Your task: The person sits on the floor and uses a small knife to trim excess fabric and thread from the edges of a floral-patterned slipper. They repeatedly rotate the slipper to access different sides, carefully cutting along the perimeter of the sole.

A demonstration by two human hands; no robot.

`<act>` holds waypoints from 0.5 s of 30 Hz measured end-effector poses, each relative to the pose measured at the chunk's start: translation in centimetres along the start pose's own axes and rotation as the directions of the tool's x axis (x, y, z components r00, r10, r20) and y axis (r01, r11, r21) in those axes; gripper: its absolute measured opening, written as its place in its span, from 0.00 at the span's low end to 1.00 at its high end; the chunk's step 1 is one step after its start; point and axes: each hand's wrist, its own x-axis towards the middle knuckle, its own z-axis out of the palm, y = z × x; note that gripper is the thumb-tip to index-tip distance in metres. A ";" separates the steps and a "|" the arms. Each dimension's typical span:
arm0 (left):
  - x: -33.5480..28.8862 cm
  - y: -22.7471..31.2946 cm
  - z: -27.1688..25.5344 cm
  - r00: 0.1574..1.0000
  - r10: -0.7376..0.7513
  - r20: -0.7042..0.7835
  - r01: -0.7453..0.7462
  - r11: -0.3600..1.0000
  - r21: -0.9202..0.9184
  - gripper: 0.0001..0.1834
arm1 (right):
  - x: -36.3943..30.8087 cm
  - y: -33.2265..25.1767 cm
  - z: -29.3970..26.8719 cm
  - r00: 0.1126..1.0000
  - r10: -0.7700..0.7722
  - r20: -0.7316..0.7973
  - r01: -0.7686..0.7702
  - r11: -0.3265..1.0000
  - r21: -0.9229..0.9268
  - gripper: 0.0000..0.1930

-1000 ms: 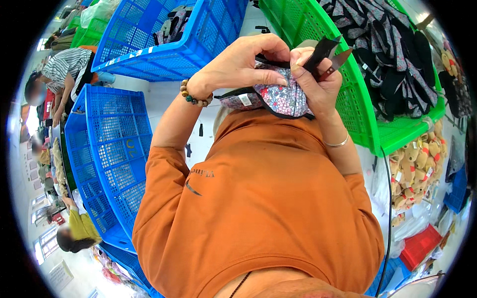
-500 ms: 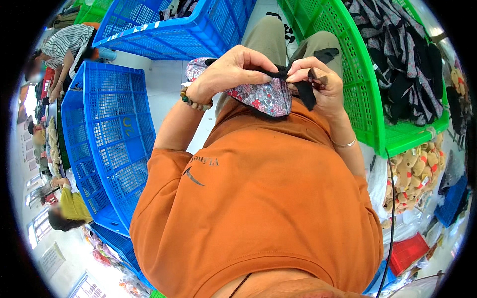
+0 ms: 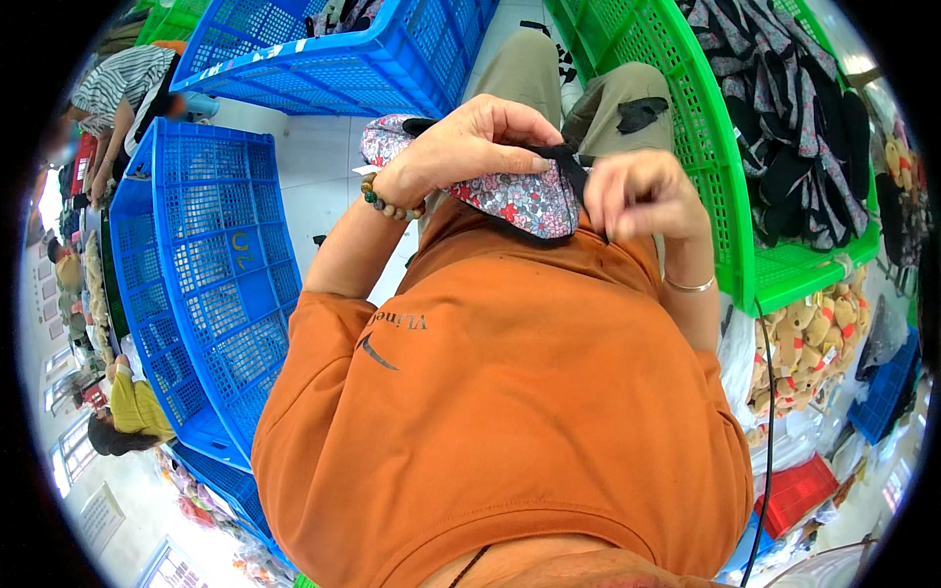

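One floral cloth piece (image 3: 534,206) with black edging (image 3: 567,174) is held above the lap, in front of the orange shirt (image 3: 510,392). The left hand (image 3: 475,147) grips it, thumb on the printed side, and covers part of it. The right hand (image 3: 647,196) is at the black-edged end with fingers curled; it is blurred, and whether it pinches anything cannot be told. Work on this piece appears unfinished, since it is in hand and not in a crate; what remains on it cannot be established. A black scrap (image 3: 640,115) lies on the right thigh. Many floral and black pieces (image 3: 784,118) fill the green crate (image 3: 730,206), whose near wall rises close beside the right hand and limits room there; whether they are finished is unclear. A blue crate (image 3: 323,73) ahead also holds some floral pieces (image 3: 343,15); a second blue crate (image 3: 225,284) stands to the left. Right of the body hang a black cable (image 3: 769,421) and, farther out, tan soft toys (image 3: 809,338), apart from the hands.
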 end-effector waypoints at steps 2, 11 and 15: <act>0.0 -0.4 0.0 0.999 0.021 -0.028 -0.021 1.000 0.009 0.10 | 0.1 -1.2 -0.9 0.928 0.031 0.370 -0.038 0.999 0.012 0.09; 0.2 0.0 0.2 1.000 0.001 0.011 -0.002 0.987 0.162 0.08 | 1.3 -2.7 1.4 0.794 0.251 -0.554 -0.531 0.730 -0.430 0.15; 0.4 0.1 0.6 0.999 0.022 -0.046 -0.007 0.954 0.300 0.09 | 1.9 -0.9 2.3 0.915 -0.034 -0.403 -0.334 0.498 -0.800 0.12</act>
